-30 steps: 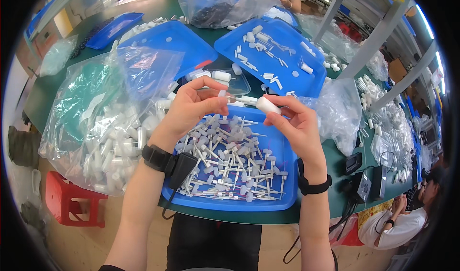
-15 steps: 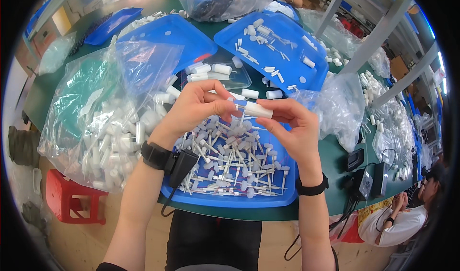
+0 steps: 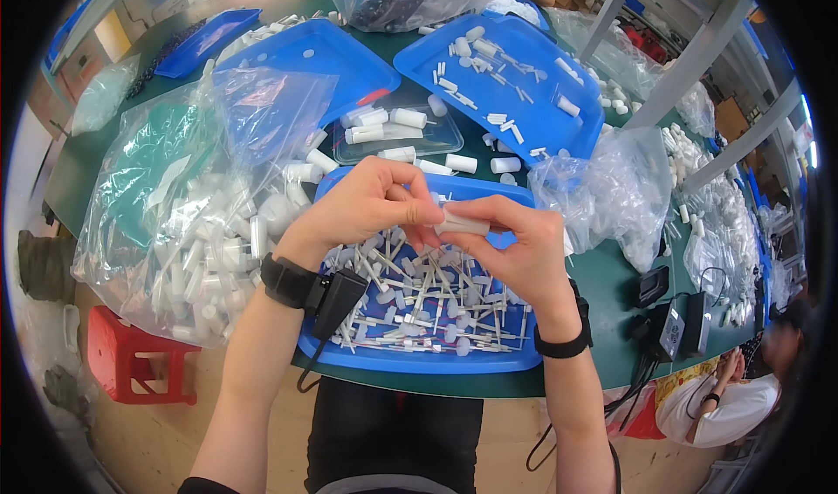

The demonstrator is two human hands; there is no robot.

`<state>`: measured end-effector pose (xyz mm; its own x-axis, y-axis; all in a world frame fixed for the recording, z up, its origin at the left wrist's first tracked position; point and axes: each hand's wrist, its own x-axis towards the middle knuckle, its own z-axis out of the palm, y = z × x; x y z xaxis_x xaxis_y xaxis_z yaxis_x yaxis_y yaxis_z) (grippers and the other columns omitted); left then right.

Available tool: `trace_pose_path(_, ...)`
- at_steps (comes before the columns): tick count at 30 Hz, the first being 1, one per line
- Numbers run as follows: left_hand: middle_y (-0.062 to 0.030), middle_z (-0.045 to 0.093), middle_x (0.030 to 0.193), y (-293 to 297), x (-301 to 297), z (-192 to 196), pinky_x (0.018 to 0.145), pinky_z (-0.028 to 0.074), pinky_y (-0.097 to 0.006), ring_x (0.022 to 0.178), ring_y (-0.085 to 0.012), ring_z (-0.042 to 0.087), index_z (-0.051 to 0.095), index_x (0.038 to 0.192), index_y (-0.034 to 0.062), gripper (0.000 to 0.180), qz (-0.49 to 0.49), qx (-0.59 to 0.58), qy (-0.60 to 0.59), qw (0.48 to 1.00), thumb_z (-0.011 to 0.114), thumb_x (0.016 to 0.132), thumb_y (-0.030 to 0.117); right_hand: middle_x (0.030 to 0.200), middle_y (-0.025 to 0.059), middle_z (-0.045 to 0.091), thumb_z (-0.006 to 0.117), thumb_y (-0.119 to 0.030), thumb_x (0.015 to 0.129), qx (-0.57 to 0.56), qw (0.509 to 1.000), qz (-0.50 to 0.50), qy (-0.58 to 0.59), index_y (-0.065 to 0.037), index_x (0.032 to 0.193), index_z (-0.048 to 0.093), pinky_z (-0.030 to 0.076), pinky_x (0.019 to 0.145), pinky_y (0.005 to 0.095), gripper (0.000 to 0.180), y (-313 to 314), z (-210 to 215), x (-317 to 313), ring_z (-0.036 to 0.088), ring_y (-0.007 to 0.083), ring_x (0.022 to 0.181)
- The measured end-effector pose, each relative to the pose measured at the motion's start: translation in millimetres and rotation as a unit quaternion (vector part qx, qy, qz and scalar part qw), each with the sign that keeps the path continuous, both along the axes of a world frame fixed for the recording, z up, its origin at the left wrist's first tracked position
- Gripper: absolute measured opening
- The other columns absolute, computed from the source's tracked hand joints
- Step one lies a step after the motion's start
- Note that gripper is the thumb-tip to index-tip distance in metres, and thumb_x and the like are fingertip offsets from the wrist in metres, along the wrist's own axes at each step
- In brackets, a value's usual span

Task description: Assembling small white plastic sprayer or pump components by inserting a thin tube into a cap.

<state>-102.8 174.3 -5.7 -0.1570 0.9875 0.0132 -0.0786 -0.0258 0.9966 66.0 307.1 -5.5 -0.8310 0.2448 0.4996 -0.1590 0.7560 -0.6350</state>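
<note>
Above the near blue tray [image 3: 419, 365] my two hands meet. My right hand [image 3: 520, 236] holds a white plastic cylinder [image 3: 464, 224] lying roughly level between thumb and fingers. At the cylinder's left end my left hand [image 3: 371, 204] is closed in a pinch, its fingertips nearly touching the right hand's. A small translucent white bit [image 3: 436, 199] shows by those fingertips; the rest of what they pinch is hidden. Under the hands the tray holds a heap of thin rods with whitish round caps [image 3: 428, 298].
A clear bag of white cylinders [image 3: 188, 258] lies left. Loose cylinders [image 3: 461, 163] and a clear lidded box [image 3: 445, 136] sit beyond the hands. Two blue trays [image 3: 340, 58] stand farther back, the right one holding small parts. Cabled black boxes [image 3: 668, 332] and a seated person [image 3: 724, 407] are right.
My hands have drawn closer together. The cylinder has moved slightly left and down, and the thin stem seen at its left end before is now covered by fingers.
</note>
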Motion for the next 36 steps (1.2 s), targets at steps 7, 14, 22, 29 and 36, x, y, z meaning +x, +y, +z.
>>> trace_pose_path(7,-0.0184,0.067,0.078,2,-6,-7,0.056,0.051,-0.025,0.059,-0.0157,0.064,0.058,0.085,-0.0013,0.017,0.058,0.022,-0.007,0.998,0.060,0.086,0.016,0.083,0.0053,0.065,0.073,-0.008,0.073,-0.222,0.974,-0.001,0.040,-0.004,0.100,0.062,0.049,0.069,0.0243,0.029,1,9,-1,0.064,0.0135,0.076)
trace_pose_path(14,-0.0195,0.067,0.082,5,-7,-9,0.056,0.051,-0.025,0.059,-0.0152,0.064,0.058,0.086,-0.0013,0.018,0.047,0.007,-0.014,0.999,0.059,0.087,0.017,0.082,0.0043,0.065,0.071,-0.004,0.075,-0.293,0.956,0.025,0.010,-0.001,0.091,0.063,0.048,0.071,0.0227,0.019,16,3,2,0.063,0.0103,0.078)
trace_pose_path(22,-0.0160,0.067,0.080,8,-4,-10,0.056,0.050,-0.023,0.058,-0.0136,0.063,0.058,0.086,-0.0010,0.019,0.069,-0.002,-0.015,0.997,0.061,0.086,0.018,0.081,0.0066,0.065,0.073,-0.007,0.073,-0.239,0.971,-0.010,0.015,-0.001,0.089,0.063,0.049,0.068,0.0237,0.020,12,2,2,0.063,0.0127,0.074)
trace_pose_path(29,-0.0058,0.067,0.069,12,-11,-16,0.049,0.035,-0.018,0.052,-0.0031,0.049,0.059,0.084,0.0041,0.022,0.195,-0.006,0.151,0.969,0.069,0.079,0.023,0.078,0.0104,0.064,0.075,-0.012,0.064,0.298,0.950,-0.055,0.076,-0.003,0.092,0.064,0.048,0.062,0.0283,0.031,-46,94,59,0.060,0.0210,0.066)
trace_pose_path(36,-0.0059,0.065,0.065,4,-16,-25,0.056,0.041,-0.021,0.059,-0.0079,0.059,0.061,0.081,0.0040,0.028,0.193,-0.016,0.254,0.948,0.072,0.075,0.029,0.075,0.0106,0.063,0.073,-0.012,0.066,0.401,0.908,0.118,0.021,-0.003,0.089,0.064,0.047,0.060,0.0295,0.026,-110,87,57,0.060,0.0220,0.064)
